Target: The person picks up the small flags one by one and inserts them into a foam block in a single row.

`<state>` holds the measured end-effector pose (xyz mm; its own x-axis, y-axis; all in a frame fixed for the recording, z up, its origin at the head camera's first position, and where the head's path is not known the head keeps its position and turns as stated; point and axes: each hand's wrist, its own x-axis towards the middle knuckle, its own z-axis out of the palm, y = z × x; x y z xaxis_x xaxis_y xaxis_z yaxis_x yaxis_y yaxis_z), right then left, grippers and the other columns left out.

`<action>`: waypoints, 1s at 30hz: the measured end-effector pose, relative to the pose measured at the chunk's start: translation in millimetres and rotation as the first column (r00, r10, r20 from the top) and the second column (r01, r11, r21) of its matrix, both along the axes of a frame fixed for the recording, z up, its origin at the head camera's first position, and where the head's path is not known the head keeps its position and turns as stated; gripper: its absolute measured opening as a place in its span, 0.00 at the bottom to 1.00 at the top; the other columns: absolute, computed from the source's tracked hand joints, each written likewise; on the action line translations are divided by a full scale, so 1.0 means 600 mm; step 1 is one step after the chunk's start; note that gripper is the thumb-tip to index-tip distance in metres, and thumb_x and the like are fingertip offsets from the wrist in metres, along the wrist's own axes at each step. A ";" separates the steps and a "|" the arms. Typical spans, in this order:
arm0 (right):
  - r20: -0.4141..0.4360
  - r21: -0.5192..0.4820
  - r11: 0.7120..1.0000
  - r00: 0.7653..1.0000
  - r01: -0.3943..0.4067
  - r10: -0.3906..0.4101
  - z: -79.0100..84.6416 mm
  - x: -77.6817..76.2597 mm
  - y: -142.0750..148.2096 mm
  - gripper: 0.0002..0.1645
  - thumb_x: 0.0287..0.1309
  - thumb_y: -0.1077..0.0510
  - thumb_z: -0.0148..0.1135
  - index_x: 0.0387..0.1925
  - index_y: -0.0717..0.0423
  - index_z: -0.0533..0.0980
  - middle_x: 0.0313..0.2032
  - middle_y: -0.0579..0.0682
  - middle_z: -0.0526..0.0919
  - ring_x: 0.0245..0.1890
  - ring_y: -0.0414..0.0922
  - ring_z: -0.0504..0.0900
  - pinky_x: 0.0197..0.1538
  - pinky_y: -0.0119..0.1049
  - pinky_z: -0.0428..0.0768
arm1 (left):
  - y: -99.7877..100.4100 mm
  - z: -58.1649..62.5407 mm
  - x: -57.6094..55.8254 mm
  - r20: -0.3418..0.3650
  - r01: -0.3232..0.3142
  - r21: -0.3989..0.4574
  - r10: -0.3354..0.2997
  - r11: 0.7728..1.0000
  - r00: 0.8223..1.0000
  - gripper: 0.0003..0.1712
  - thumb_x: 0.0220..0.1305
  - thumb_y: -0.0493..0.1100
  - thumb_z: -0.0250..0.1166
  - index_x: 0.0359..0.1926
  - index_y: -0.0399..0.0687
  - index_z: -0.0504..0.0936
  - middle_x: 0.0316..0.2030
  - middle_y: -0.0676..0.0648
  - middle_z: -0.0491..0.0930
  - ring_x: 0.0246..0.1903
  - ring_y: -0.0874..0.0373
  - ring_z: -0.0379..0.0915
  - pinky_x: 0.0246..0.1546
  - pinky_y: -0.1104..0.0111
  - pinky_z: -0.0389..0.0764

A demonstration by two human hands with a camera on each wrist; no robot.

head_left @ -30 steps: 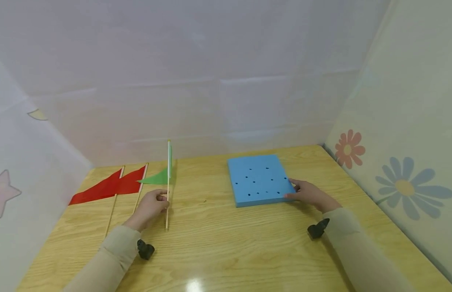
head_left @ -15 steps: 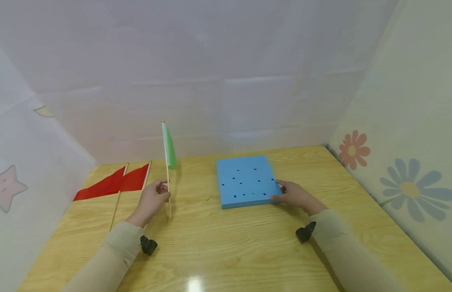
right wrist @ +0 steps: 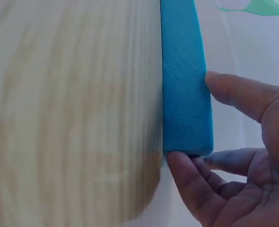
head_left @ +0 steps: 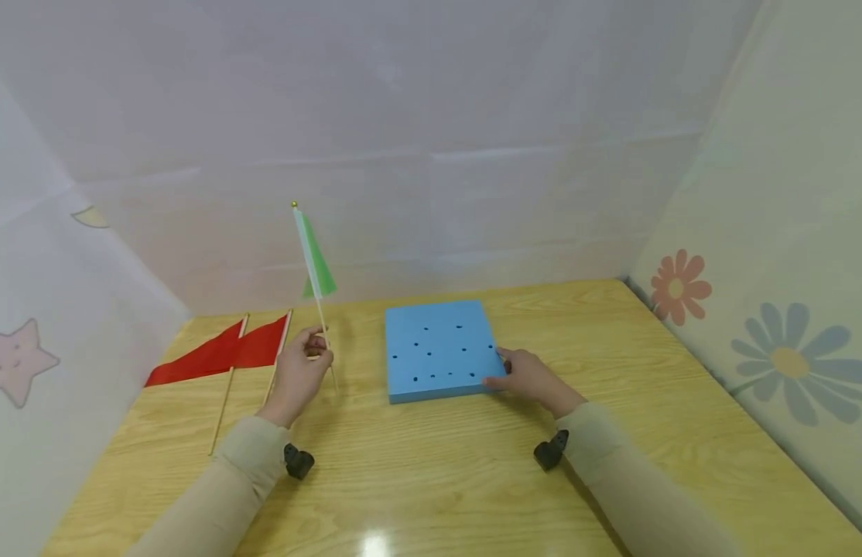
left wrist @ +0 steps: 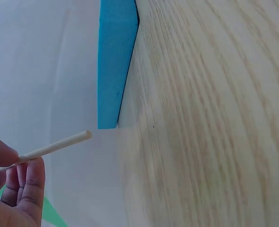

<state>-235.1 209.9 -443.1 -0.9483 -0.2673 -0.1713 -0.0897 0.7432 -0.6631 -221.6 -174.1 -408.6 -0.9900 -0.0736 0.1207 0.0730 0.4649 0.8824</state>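
Observation:
Between thumb and fingers my left hand (head_left: 303, 375) pinches the thin wooden stick of a green pennant flag (head_left: 318, 267). The flag is held up off the table, tilted with its gold tip leaning left; the bare lower end of the stick (left wrist: 66, 143) points toward the blue board in the left wrist view. A square blue foam board (head_left: 438, 340) with several small dark holes lies flat on the table. My right hand (head_left: 535, 381) grips its near right corner, the thumb (right wrist: 234, 92) on the top face and fingers against the side.
Two red pennant flags (head_left: 260, 344) on wooden sticks lie on the wooden table (head_left: 431, 480) at the left, partly behind the left hand. A pale curtain (head_left: 431, 155) stands behind the table, with printed side panels left and right.
The green flag has risen from low over the table, and its top now leans left. The right hand has slid the blue board leftward, nearer the left hand.

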 end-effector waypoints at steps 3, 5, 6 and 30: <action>-0.001 -0.012 1.000 1.000 0.008 -0.008 0.000 0.003 -0.009 0.52 0.65 0.50 0.72 0.75 0.74 0.57 0.28 0.51 0.68 0.25 0.44 0.62 0.31 0.37 0.62 | 0.003 -0.001 -0.002 -0.032 -0.025 -0.025 0.024 0.999 0.999 0.25 0.71 0.32 0.57 0.68 0.33 0.72 0.49 0.37 0.77 0.51 0.45 0.77 0.40 0.71 0.79; -0.011 -0.012 1.000 1.000 -0.002 0.002 0.000 0.004 -0.014 0.51 0.65 0.50 0.72 0.75 0.75 0.57 0.26 0.50 0.66 0.24 0.44 0.61 0.30 0.37 0.62 | 0.006 -0.001 -0.005 -0.049 -0.034 -0.025 0.033 0.999 0.998 0.25 0.71 0.32 0.58 0.67 0.33 0.73 0.49 0.36 0.78 0.51 0.45 0.77 0.43 0.67 0.79; -0.012 -0.011 1.000 1.000 -0.004 0.004 0.001 0.004 -0.018 0.51 0.65 0.50 0.71 0.75 0.75 0.57 0.25 0.49 0.65 0.24 0.43 0.60 0.30 0.37 0.61 | 0.008 0.000 -0.006 -0.057 -0.037 -0.022 0.035 0.999 0.998 0.25 0.71 0.32 0.57 0.67 0.33 0.73 0.49 0.36 0.78 0.51 0.45 0.77 0.45 0.65 0.79; -0.006 0.009 1.000 1.000 0.018 -0.018 0.002 0.006 -0.051 0.52 0.65 0.50 0.72 0.76 0.72 0.56 0.50 0.63 0.80 0.40 0.49 0.74 0.41 0.40 0.72 | 0.076 -0.006 -0.048 -0.210 0.034 0.067 -0.020 0.997 0.978 0.19 0.67 0.28 0.60 0.59 0.31 0.76 0.47 0.31 0.78 0.48 0.42 0.77 0.51 0.52 0.80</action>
